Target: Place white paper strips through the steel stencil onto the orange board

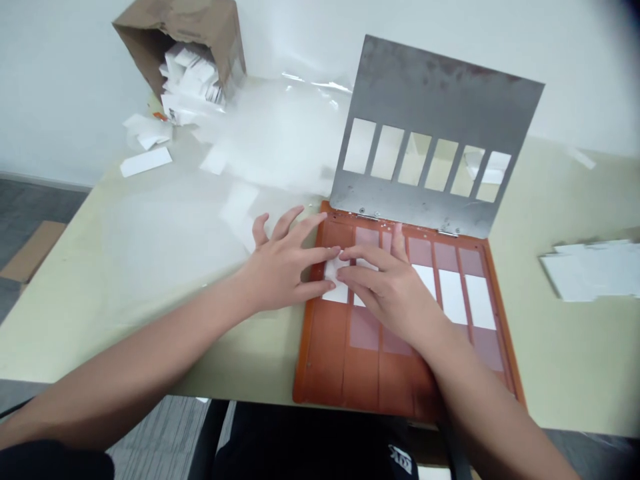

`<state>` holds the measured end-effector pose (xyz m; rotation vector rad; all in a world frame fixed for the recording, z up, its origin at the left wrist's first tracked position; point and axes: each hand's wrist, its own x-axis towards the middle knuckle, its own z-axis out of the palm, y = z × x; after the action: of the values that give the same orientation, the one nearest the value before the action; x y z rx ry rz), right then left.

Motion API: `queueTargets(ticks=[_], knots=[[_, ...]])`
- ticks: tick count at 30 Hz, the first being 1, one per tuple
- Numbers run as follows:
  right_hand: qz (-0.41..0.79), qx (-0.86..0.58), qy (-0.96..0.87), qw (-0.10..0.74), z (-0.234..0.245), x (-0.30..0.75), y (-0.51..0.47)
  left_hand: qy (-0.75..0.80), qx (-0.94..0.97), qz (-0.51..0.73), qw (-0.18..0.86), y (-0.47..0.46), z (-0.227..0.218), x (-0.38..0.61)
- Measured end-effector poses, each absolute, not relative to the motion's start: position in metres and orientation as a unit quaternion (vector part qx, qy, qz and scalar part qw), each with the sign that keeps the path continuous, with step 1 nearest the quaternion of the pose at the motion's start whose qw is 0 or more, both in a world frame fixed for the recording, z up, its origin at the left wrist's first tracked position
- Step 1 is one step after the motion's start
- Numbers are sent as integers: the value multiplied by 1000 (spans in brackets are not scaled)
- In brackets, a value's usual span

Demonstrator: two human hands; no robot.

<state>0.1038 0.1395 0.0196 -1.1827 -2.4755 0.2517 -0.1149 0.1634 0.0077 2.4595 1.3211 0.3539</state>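
Note:
An orange tray (320,373) lies on the table, divided into long slots. White cards (454,297) sit in a row across it, with pinkish translucent strips (364,327) beneath and above them. My left hand (280,263) is spread over the tray's left edge, its lower fingertips at the leftmost white card (334,291). From the right, my right hand (395,290) brings two fingertips close together over that same card. Whatever lies between those fingertips is too small to make out. Another finger stretches toward the hinge side. Part of the card row is hidden under the right hand.
A hinged metal plate (440,93) with several rectangular cut-outs stands raised behind the tray. A tipped cardboard box (213,23) full of white pieces is at the back left. Clear plastic sheeting (280,133) covers the left table. A white card stack (595,270) lies at right.

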Motion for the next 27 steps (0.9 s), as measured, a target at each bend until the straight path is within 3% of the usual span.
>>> queueTargets(ticks=[18, 27], knots=[[78, -417, -890, 166, 23, 103, 138, 456, 866, 137, 153, 163, 9, -114], [64, -402, -895, 185, 24, 104, 139, 364, 887, 269, 91, 165, -5, -118]])
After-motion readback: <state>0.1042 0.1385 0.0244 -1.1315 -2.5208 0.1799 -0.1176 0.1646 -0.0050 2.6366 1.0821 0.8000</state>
